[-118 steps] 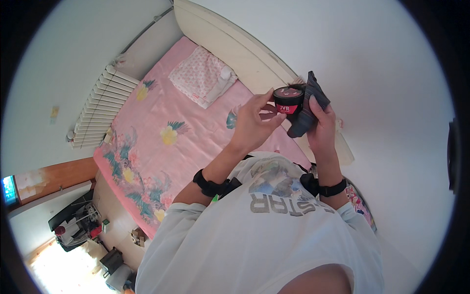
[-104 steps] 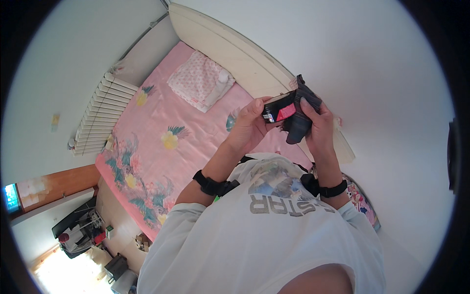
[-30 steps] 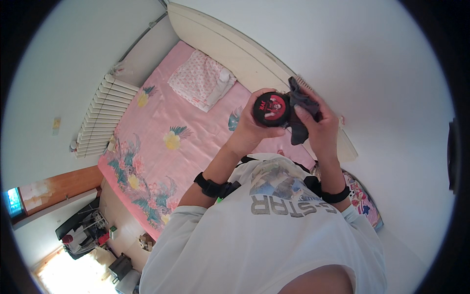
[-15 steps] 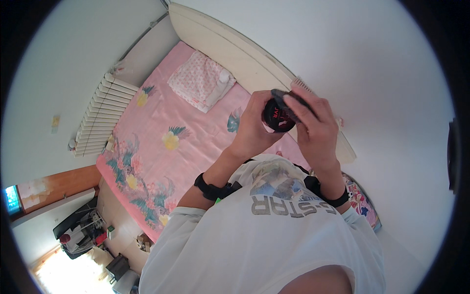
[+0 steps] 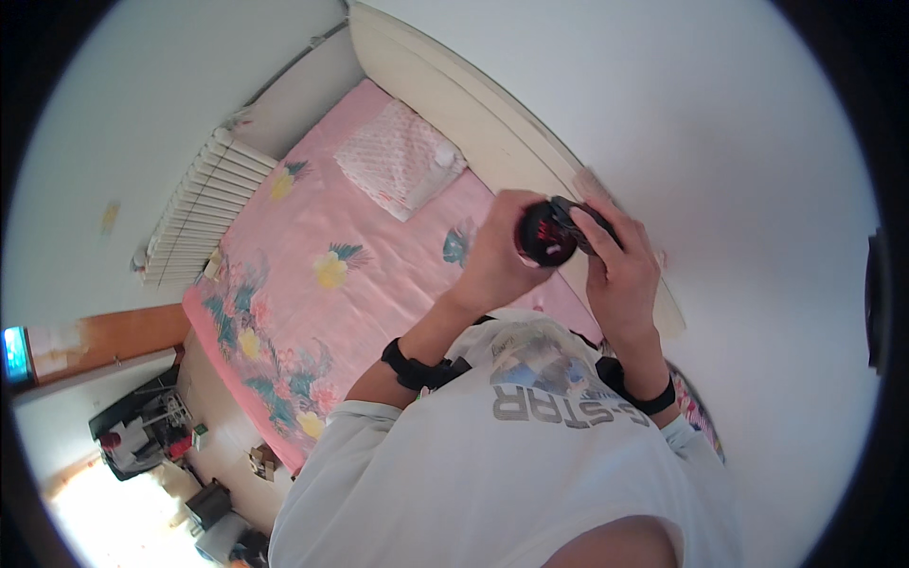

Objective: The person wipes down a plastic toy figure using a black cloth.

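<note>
My left hand (image 5: pixel 500 248) is wrapped round a round, dark container (image 5: pixel 543 239) with red marks on its end. That end faces up toward me, and the fingers hide much of its side. My right hand (image 5: pixel 623 270) grips a small black object (image 5: pixel 574 220), thumb and fingers closed over it. The black object touches or overlaps the container's upper right rim; its kind I cannot make out. Both hands are close together in front of my chest, above the bed's edge.
A bed (image 5: pixel 388 275) with a pink flowered sheet lies below. Folded pink-and-white bedding (image 5: pixel 393 156) rests near the cream headboard (image 5: pixel 464 80). A white radiator (image 5: pixel 204 213) stands along the left wall. Dark furniture and boxes (image 5: pixel 208 506) are at the lower left.
Both hands and the container have shifted slightly right and down in the view. The black object has turned and sits lower against the container's right side.
</note>
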Demonstrator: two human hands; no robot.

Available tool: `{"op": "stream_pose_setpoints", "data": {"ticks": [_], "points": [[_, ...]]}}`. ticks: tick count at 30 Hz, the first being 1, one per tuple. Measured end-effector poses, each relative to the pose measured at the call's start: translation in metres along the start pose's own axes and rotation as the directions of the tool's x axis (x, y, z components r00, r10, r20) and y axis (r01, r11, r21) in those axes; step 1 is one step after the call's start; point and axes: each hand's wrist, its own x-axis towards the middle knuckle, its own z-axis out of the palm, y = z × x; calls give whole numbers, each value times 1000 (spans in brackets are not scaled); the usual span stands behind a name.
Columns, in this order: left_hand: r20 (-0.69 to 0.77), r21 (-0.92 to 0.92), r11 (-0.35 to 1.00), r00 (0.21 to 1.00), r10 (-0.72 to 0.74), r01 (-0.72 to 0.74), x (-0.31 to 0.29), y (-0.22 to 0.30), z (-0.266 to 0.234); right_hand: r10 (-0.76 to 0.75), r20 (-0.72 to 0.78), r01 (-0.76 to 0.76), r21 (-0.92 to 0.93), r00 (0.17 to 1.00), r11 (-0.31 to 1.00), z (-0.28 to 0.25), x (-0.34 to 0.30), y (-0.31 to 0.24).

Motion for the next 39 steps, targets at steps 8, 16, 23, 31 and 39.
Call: {"op": "stream_pose_setpoints", "data": {"ticks": [8,16,23,31,39], "points": [[4,136,979,989,150,-149,4,2,-25,-181,149,176,49,972,983,10,0,-32],[-32,159,983,996,-84,88,-26,5,-53,-94,263,26,251,960,968,36,23,18],[-132,117,969,971,-200,215,-56,5,-57,-368,388,231,356,845,906,50,39,-38],[-452,206,852,819,-353,481,-89,21,-84,-246,442,23,452,862,892,105,45,-17],[-602,138,886,748,-280,443,-113,-1,-132,-685,379,376,623,622,686,117,64,-119]]}}
